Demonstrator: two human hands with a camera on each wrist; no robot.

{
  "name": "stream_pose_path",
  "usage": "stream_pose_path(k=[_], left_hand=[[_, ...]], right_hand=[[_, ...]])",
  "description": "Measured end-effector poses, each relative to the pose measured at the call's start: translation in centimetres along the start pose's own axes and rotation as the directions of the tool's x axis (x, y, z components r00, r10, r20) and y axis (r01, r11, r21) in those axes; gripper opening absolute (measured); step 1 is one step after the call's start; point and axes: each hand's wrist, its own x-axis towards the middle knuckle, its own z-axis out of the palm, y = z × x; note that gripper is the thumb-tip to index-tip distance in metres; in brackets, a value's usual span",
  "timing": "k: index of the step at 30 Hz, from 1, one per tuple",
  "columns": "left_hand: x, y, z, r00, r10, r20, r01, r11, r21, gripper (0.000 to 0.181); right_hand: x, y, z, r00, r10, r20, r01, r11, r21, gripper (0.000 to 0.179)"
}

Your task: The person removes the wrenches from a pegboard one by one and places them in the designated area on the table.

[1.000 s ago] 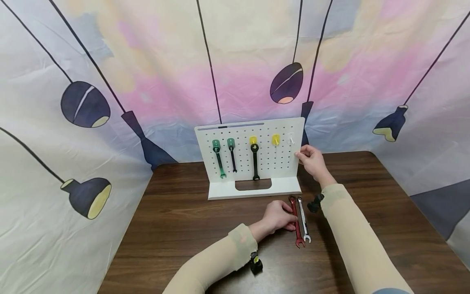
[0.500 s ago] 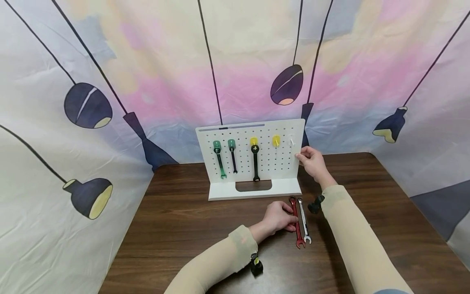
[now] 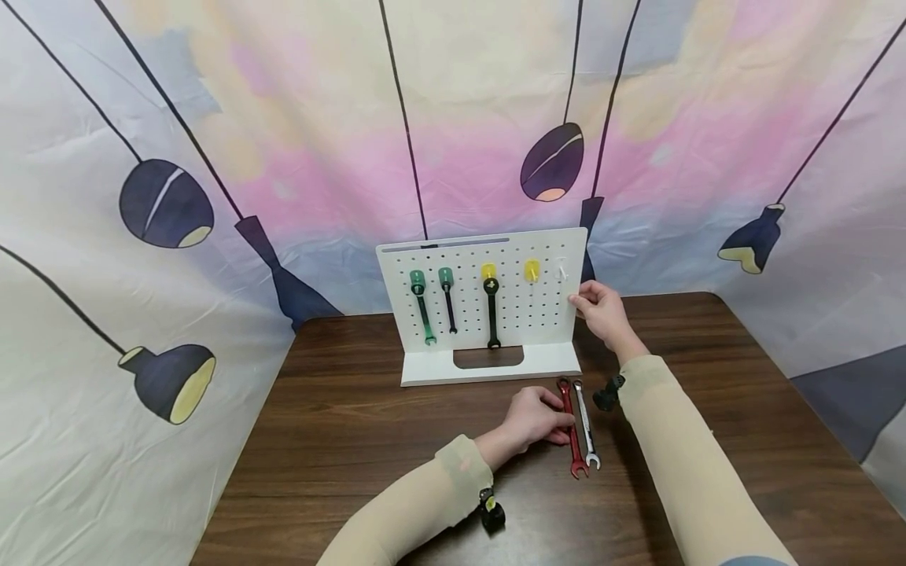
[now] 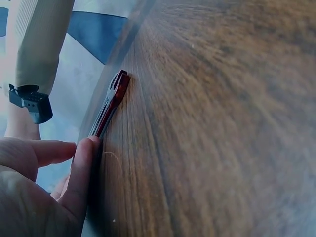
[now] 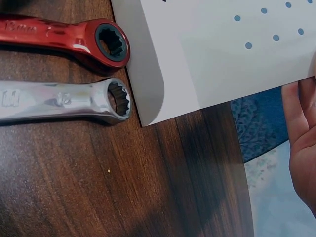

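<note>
My left hand [image 3: 534, 417] pinches a red combination wrench [image 3: 576, 456] at mid-shaft, low over the wooden table. Beside it on the right lies a silver combination wrench [image 3: 584, 424]. Both box ends point at the base of a white pegboard [image 3: 425, 368], and in the right wrist view a ratchet ring shows in the red one. My right hand [image 3: 605, 314] grips the pegboard's right edge, thumb in front and fingers partly behind. In the left wrist view, thumb and finger [image 4: 81, 173] meet at the red wrench [image 4: 118, 91], its near part hidden.
On the pegboard hang a green wrench [image 3: 425, 318], a small dark wrench [image 3: 450, 308] and a black wrench [image 3: 493, 318]. To their right are a bare yellow hook [image 3: 532, 271] and a clear hook [image 3: 562, 270]. A printed cloth [image 3: 453, 157] hangs behind the table.
</note>
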Motion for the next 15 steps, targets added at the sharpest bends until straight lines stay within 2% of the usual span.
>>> stream_pose_path(k=[4, 9, 15], left_hand=[[0.2, 0.0, -0.5, 1.0, 0.024, 0.017, -0.023, 1.0, -0.019, 0.02], [0.4, 0.3, -1.4, 0.998, 0.057, 0.021, -0.057, 0.998, -0.002, 0.02], [0.9, 0.1, -2.4, 0.996, 0.086, 0.003, -0.086, 0.996, -0.023, 0.02]], right_hand=[[0.0, 0.0, -0.1, 1.0, -0.002, -0.001, 0.002, 1.0, -0.017, 0.014], [0.1, 0.0, -0.2, 1.0, -0.003, -0.008, 0.002, 1.0, -0.015, 0.014], [0.2, 0.3, 0.1, 1.0, -0.015, -0.019, 0.015, 0.999, -0.03, 0.014]])
